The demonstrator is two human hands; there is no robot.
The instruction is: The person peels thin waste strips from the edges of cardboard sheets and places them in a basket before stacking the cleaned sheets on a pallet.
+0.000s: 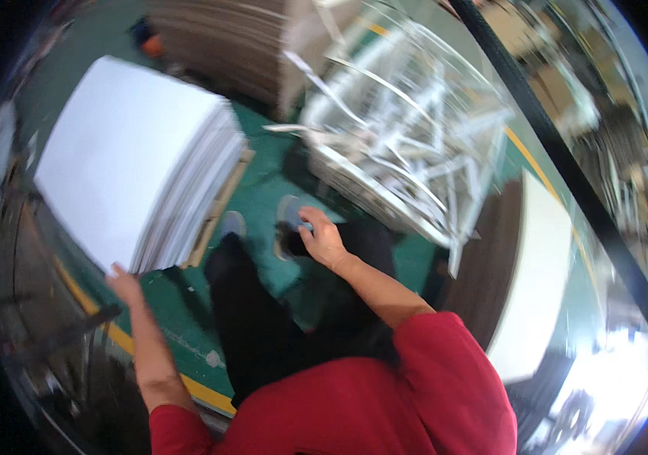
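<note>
A tall stack of white boards (123, 152) stands on a wooden pallet at the left, its layered edges facing right. My left hand (123, 286) is at the stack's near corner, its fingertips at or touching the edge; the picture is smeared there. Nothing shows as lifted from the pile. Over my legs, in the middle, hangs my right hand (322, 239), fingers loosely bent and slightly apart, with nothing in it. Beyond it, to the right, a white crate (366, 182) is heaped with thin white strips (415, 125), some sticking out over its rim.
Stacked brown boards (221, 45) rise behind the white pile. Leaning or stacked panels (533, 280), white-faced beside brown, are at the right. A dark bar (567, 167) crosses the right side. Yellow lines (206, 394) mark the green floor (187, 318). Cardboard (552, 87) lies far right.
</note>
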